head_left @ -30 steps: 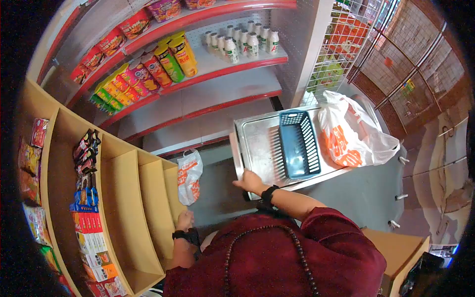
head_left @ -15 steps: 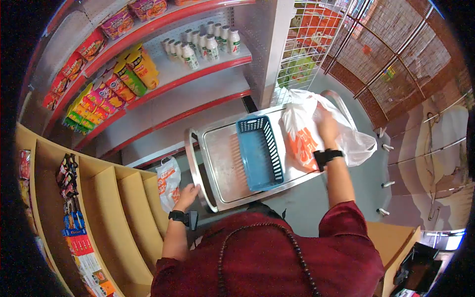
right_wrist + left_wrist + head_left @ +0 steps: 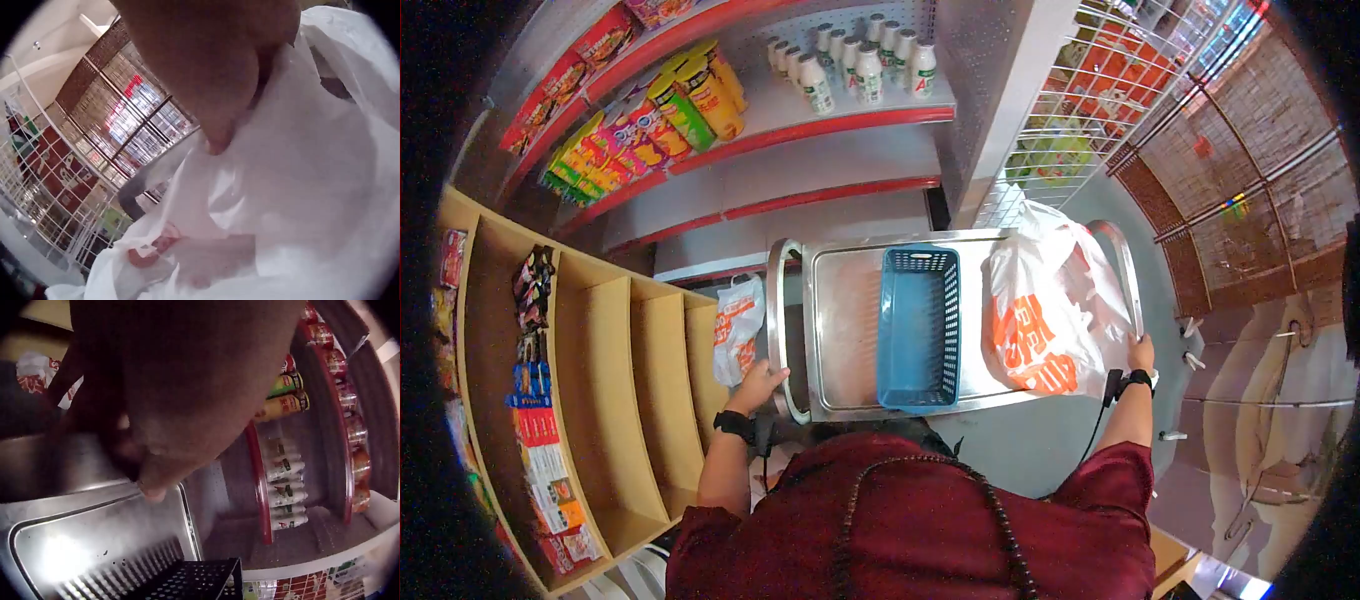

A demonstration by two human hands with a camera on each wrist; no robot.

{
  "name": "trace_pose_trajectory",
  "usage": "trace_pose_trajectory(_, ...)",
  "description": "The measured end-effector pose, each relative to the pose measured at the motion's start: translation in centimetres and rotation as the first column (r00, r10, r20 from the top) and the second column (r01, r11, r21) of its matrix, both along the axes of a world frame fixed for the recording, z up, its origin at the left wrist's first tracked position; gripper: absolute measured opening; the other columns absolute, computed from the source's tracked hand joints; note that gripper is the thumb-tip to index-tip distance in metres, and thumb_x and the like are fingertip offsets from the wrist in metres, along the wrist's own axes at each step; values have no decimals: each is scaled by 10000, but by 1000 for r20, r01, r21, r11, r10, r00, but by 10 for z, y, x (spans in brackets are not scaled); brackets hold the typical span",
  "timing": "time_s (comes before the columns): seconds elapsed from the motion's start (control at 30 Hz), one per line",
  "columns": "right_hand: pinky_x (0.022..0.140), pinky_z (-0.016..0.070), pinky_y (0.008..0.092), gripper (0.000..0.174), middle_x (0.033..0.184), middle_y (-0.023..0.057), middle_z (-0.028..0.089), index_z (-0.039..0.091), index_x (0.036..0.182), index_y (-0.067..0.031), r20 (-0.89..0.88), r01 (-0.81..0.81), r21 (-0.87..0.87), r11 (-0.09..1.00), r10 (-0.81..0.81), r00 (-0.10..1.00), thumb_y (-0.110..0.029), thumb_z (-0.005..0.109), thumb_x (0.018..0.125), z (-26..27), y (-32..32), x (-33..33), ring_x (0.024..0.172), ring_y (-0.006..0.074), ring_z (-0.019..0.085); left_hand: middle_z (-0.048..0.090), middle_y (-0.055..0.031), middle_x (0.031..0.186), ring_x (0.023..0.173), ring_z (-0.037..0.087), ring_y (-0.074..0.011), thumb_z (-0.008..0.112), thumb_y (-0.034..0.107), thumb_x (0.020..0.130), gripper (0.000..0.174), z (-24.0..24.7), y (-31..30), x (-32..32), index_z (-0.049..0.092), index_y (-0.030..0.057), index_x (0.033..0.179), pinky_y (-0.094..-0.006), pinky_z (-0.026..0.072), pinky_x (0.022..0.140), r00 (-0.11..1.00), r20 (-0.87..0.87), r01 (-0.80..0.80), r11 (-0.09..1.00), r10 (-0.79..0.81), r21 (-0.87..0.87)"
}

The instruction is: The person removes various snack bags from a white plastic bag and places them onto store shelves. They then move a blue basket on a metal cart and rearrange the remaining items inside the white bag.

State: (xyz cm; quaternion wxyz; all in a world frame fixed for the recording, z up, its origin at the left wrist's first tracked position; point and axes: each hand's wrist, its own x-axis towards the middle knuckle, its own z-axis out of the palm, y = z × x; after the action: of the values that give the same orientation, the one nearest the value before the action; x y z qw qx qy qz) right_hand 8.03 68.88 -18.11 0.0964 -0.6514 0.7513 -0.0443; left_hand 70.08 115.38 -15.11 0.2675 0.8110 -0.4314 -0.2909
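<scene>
A steel trolley (image 3: 840, 330) stands crosswise in front of me, with a curved handle at each end. My left hand (image 3: 752, 388) grips the lower part of the left handle (image 3: 778, 300), its thumb pointing toward the tray. On the far right my right hand (image 3: 1140, 356) holds the lower end of the right handle (image 3: 1122, 262). A blue plastic basket (image 3: 915, 340) with slotted sides sits mid-tray, nothing in it. Beside it rests a white plastic bag (image 3: 1040, 300) with orange print; in the right wrist view the bag (image 3: 300, 187) covers much of the area below the thumb.
A second white bag (image 3: 738, 325) sits left of the trolley, by a wooden shelf (image 3: 600, 400) with packaged snacks. Behind are red-edged shelves (image 3: 830, 205) with white bottles (image 3: 868, 75) and chip canisters (image 3: 700, 100). A wire grid (image 3: 1080, 110) and woven screen (image 3: 1250, 180) stand to the right.
My right hand left the trolley's left end, reached over to the white bag, then moved to the right handle. My left hand came up to the left handle. The trolley now lies more level across the view.
</scene>
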Motion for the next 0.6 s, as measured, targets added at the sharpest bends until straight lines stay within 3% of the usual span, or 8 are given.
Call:
trace_pose_trajectory(0.1,762,416,421,451,933,251,565,518,955,40,-6,-19,4,1000,19,1000,-371,559,776,25,13,23,908,395,524,557,-149,751,700,527,-195,586,374,787,430,-3,4,0,509,-48,812,-337,427,651,994,-19,-109,991,111,73)
trace_pose_trajectory(0.27,728,419,431,395,879,242,573,528,888,32,-13,-49,-67,997,48,999,-347,560,780,20,14,36,853,392,538,567,-151,745,714,562,-230,598,345,783,401,-6,4,14,493,-40,817,-343,433,653,972,-29,-233,971,235,58)
trace_pose_trajectory(0.33,698,417,442,388,840,228,578,524,843,20,-61,-52,-21,998,51,997,-362,550,785,25,21,47,816,392,543,579,-187,803,763,574,-275,582,340,789,405,15,-4,18,497,-48,871,-363,436,692,939,-57,-308,902,340,301)
trace_pose_trajectory(0.37,698,417,442,388,840,228,578,524,843,20,-60,-51,-18,999,50,997,-362,550,785,27,25,55,816,392,543,579,-187,803,763,574,-275,582,340,789,405,14,-3,22,497,-48,871,-363,436,692,939,-56,-307,902,339,304)
trace_pose_trajectory(0.43,678,417,449,393,813,219,581,521,815,12,-63,-45,6,999,46,997,-378,546,786,38,35,75,792,393,546,580,-220,848,790,578,-306,577,332,788,420,4,9,37,502,-60,918,-376,435,712,960,33,-282,954,280,102)
trace_pose_trajectory(0.47,683,421,449,393,824,219,585,530,824,10,-103,-71,-10,997,70,992,-381,553,780,30,36,74,803,393,549,586,-219,822,767,579,-327,579,322,785,434,-39,28,58,499,-73,946,-377,440,702,943,-97,-318,948,318,13)
trace_pose_trajectory(0.57,691,424,449,396,839,221,588,537,834,11,-74,-53,40,998,55,996,-381,558,777,57,47,109,813,392,552,593,-213,805,756,587,-323,572,309,788,429,-47,36,79,499,-82,948,-371,444,692,933,-15,-355,928,359,116)
trace_pose_trajectory(0.6,703,428,448,400,853,222,589,542,854,10,-79,-57,13,998,58,995,-381,559,775,53,47,112,827,392,553,597,-212,797,768,592,-317,560,292,790,414,-44,37,84,495,-85,948,-370,447,699,932,-110,-339,938,345,70)
